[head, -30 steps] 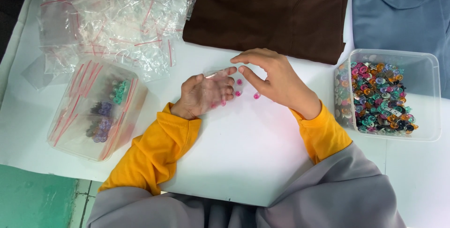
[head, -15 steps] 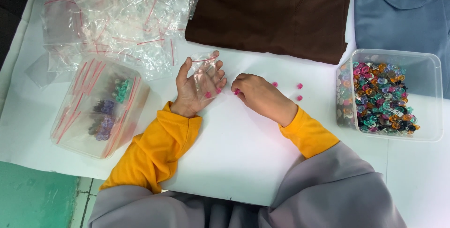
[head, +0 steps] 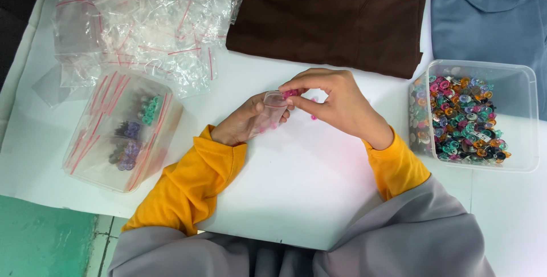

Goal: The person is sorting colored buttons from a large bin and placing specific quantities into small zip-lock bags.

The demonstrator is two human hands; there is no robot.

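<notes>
holding a small clear bag upright in the curled left hand, over the white table; right hand pinching a pink bead at the bag's mouth. half a second earlier: right hand flat on table, left open.

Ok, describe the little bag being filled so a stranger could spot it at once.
On the white table, below the folded brown garment, find the two hands at the centre. The left hand holds a small clear bag while the right hand pinches pink pieces at its mouth. Unlike the heaped empty bags, it is held up.
</notes>
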